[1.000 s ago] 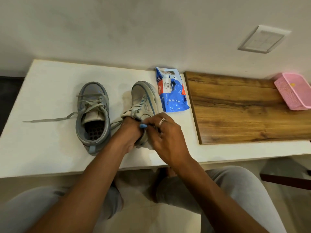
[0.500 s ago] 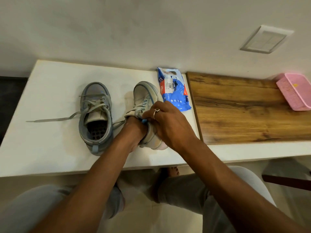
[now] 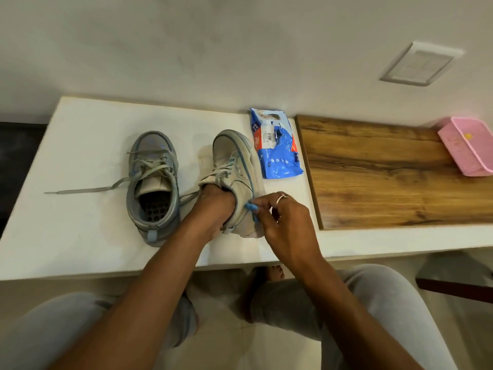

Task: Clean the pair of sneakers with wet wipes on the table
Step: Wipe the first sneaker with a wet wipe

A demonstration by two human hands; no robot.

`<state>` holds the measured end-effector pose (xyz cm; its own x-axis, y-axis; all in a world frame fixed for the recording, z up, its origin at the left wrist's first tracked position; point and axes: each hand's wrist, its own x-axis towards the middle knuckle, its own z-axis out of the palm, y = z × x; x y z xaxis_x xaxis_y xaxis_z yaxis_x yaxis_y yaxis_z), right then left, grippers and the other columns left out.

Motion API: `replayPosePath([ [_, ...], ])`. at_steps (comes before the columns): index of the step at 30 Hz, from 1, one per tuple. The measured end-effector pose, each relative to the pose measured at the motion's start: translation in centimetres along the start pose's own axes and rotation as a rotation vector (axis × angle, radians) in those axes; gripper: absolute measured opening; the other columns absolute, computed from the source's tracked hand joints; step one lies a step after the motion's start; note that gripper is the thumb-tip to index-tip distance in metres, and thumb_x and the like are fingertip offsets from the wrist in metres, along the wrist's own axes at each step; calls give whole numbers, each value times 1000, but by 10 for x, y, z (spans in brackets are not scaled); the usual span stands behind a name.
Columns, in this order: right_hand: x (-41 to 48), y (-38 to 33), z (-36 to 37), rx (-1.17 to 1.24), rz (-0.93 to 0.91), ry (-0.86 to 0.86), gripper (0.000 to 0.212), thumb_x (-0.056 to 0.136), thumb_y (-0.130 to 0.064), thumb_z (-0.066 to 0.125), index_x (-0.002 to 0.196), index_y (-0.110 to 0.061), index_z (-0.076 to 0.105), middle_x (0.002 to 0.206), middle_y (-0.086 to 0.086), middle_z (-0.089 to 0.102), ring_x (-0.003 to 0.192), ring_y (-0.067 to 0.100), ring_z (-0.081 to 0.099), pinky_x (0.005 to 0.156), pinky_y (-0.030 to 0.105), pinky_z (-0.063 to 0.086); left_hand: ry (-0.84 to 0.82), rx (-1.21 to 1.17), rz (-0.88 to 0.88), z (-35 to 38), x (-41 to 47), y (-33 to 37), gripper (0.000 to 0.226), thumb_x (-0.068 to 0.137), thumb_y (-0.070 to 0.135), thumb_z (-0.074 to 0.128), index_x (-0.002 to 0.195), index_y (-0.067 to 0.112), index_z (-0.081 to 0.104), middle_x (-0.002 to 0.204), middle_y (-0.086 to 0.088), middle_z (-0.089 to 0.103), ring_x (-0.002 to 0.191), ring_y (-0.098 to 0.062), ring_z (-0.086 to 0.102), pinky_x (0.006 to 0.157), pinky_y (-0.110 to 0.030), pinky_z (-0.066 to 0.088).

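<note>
Two grey-and-blue sneakers are on the white table (image 3: 80,236). The left sneaker (image 3: 152,166) stands flat with its laces loose, one lace trailing left. The right sneaker (image 3: 232,153) is tipped onto its side. My left hand (image 3: 216,206) is pushed into its opening and holds it. My right hand (image 3: 288,225) has its fingertips curled against the sneaker's outer side near the heel. I cannot make out a wipe under those fingers. A blue pack of wet wipes (image 3: 277,153) lies just right of the shoe's toe.
A wooden board (image 3: 386,182) covers the table's right part, with a pink basket (image 3: 469,148) at its far right end. The wall runs along the table's back edge. My knees are below the front edge, and a dark piece of furniture (image 3: 453,287) is at the lower right.
My right hand has slid from over the heel and top of the right sneaker down to its outer side. The sneaker has tipped a little further over on my left hand.
</note>
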<state>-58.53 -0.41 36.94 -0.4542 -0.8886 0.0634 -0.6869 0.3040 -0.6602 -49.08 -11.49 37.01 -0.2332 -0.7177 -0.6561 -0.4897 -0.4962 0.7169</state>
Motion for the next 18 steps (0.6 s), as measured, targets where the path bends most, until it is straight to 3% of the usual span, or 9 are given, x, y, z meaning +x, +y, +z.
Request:
replayPosePath([
  [4, -7, -2, 11, -82, 36, 118, 20, 93, -31, 63, 108, -22, 72, 97, -4, 68, 85, 10, 59, 76, 31, 56, -40, 272, 157, 3, 6, -3, 32, 94, 8, 44, 123, -5, 49, 122, -24, 56, 112, -39, 55, 88, -42, 47],
  [7, -4, 3, 10, -104, 41, 161, 20, 93, -31, 62, 108, -22, 72, 95, -4, 67, 84, 10, 57, 75, 30, 54, -116, 362, 132, 3, 13, -6, 40, 93, 23, 54, 132, 18, 46, 128, -7, 52, 111, -25, 51, 96, -32, 42],
  [10, -2, 7, 10, -59, 70, 203, 18, 93, -28, 63, 107, -21, 73, 91, -6, 66, 80, 8, 54, 73, 26, 51, -322, 168, 205, 0, 11, -6, 40, 87, 14, 56, 126, 19, 53, 119, -6, 58, 108, -25, 54, 100, -39, 45],
  [12, -6, 4, 12, 16, 113, 233, 18, 94, -27, 62, 106, -20, 73, 89, -8, 64, 73, 4, 52, 69, 15, 45, -481, -68, 203, -3, 5, -4, 30, 84, 14, 55, 114, 12, 60, 106, -7, 64, 101, -23, 59, 94, -39, 48],
  [14, -15, 1, 17, 96, 171, 261, 16, 94, -26, 62, 104, -18, 72, 89, -10, 61, 71, -2, 51, 64, 4, 38, -491, -119, 229, -1, 3, -4, 27, 91, 29, 56, 115, 18, 60, 110, -1, 67, 104, -18, 62, 93, -37, 49],
  [18, -36, 0, 35, 195, 179, 289, 12, 93, -23, 64, 99, -16, 72, 94, -6, 64, 77, 0, 55, 67, 5, 41, -396, -40, 247, 3, 10, -7, 62, 78, 60, 51, 127, 23, 56, 119, 2, 65, 113, -19, 59, 101, -45, 45],
])
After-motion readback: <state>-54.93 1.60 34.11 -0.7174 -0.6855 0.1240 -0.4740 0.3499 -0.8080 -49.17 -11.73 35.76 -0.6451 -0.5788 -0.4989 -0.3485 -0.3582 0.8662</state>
